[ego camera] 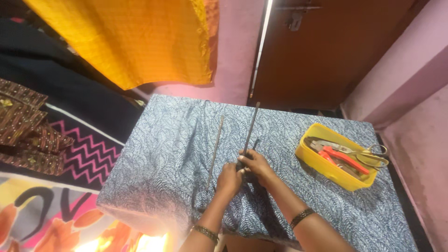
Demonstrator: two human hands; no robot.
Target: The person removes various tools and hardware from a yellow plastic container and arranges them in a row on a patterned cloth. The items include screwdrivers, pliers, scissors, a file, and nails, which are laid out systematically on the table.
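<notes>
Pink walls and a brown door back a tabletop (pixel 326 205) draped in blue-grey patterned cloth. Both hands meet mid-table: the right hand (pixel 257 166) has its fingers closed around the near end of a long dark rod (pixel 251 128), and the left hand (pixel 228 179) presses in beside it, its grip hidden. A thinner rod (pixel 215 147) lies just left of the fingers. Well to their right sits a yellow tray (pixel 326 170) with scissors (pixel 368 156) and red-handled pliers (pixel 343 158).

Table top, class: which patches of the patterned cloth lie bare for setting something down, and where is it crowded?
Bare cloth lies left of the thin rod, at the far edge near the door, and on the near right below the yellow tray. It is crowded in the middle, where the left hand and right hand meet at the dark rod.
</notes>
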